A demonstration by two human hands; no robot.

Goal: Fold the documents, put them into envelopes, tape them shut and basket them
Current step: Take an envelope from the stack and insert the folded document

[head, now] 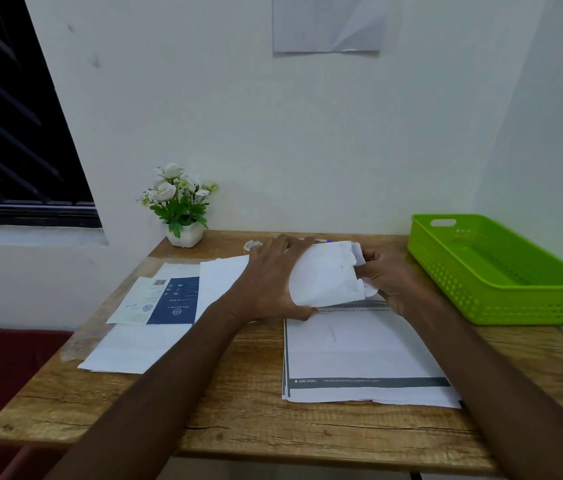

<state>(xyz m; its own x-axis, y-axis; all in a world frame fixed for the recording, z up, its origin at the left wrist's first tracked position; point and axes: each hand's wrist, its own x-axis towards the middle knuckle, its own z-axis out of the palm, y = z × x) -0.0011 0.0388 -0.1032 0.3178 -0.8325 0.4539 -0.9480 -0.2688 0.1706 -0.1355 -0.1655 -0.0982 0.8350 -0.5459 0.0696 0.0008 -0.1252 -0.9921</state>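
Between both hands point(328, 282), white envelope point(325, 275)

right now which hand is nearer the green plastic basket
Right. The right hand holds the white envelope just left of the green plastic basket; the left hand grips the envelope's far side, farther away.

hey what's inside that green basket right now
Nothing shows inside the green basket: the visible part of its floor is bare. The near wall hides the front strip of the floor, so that part cannot be checked.
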